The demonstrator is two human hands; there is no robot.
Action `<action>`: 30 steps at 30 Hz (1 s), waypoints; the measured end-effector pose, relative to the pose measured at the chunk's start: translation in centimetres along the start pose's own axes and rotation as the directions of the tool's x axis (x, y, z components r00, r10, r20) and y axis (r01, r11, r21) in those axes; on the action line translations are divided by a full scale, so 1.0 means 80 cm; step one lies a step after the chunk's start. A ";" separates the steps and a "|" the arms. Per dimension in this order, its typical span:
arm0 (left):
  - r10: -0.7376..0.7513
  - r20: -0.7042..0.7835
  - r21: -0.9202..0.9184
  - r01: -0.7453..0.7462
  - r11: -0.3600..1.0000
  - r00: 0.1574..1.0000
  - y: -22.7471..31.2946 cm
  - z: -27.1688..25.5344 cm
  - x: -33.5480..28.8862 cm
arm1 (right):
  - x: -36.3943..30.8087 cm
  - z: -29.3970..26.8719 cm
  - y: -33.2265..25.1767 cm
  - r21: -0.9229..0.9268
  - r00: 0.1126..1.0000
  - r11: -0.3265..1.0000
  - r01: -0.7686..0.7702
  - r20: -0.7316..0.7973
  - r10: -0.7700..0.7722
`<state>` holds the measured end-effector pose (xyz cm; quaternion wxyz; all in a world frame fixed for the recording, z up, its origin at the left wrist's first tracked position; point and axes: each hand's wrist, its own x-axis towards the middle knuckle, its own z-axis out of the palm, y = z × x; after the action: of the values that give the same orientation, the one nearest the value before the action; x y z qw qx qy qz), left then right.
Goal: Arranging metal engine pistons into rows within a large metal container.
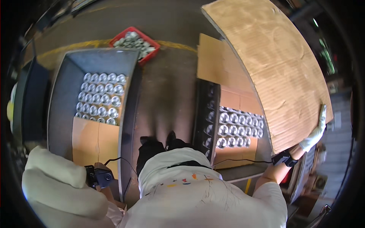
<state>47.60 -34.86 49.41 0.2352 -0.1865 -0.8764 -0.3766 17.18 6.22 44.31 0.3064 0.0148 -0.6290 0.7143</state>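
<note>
My right hand, in a pale glove, grips the outer edge of a large brown cardboard sheet. Its fingers lie along the edge, and its thumb is hidden. The sheet is raised and tilted above the right-hand bin, covering part of it. Inside that bin, rows of shiny round metal parts sit on cardboard. My left hand, gloved in white, is close and large at the lower left. Its fingers curl inward; whatever they may hold is hidden. It is nearest the left-hand bin.
In the left-hand bin, more round metal parts stand in rows beyond a cardboard piece. A red crate of small metal pieces is on the floor ahead. Thin black cables run from both wrist devices. A dark container stands far left.
</note>
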 end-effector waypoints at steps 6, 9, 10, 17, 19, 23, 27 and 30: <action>0.315 -0.363 -0.363 -0.444 0.819 0.877 -0.046 0.074 0.088 | -0.012 -0.088 -0.032 -0.160 0.977 0.967 0.197 -0.053 -0.207; 0.289 -0.407 -0.340 -0.437 0.833 0.867 -0.055 0.090 0.092 | -0.032 -0.139 -0.047 -0.226 0.971 0.958 0.178 -0.116 -0.208; 0.272 -0.420 -0.312 -0.419 0.853 0.866 -0.057 0.091 0.089 | -0.044 -0.147 -0.055 -0.240 0.964 0.954 0.182 -0.147 -0.221; 0.025 -0.528 0.014 -0.020 1.000 0.849 -0.102 0.068 0.037 | -0.135 -0.198 -0.108 -0.529 0.853 0.833 0.160 -0.351 -0.386; -0.041 -0.559 0.101 0.117 0.988 0.828 -0.117 0.057 0.026 | -0.163 -0.207 -0.122 -0.623 0.839 0.769 0.145 -0.335 -0.429; -0.114 -0.579 0.173 0.258 0.951 0.808 -0.156 0.049 0.023 | -0.204 -0.216 -0.138 -0.626 0.822 0.777 0.069 -0.406 -0.400; -0.124 -0.596 0.240 0.323 0.915 0.793 -0.164 0.044 0.028 | -0.220 -0.201 -0.132 -0.558 0.801 0.830 0.005 -0.495 -0.337; -0.181 -0.530 0.315 0.390 0.865 0.829 -0.139 0.051 0.054 | -0.231 -0.211 -0.135 -0.597 0.806 0.802 0.005 -0.472 -0.356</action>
<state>37.33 -38.33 43.00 0.4195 0.1035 -0.8665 -0.2501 43.26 14.00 42.87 0.5376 -0.2256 -0.6887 0.4310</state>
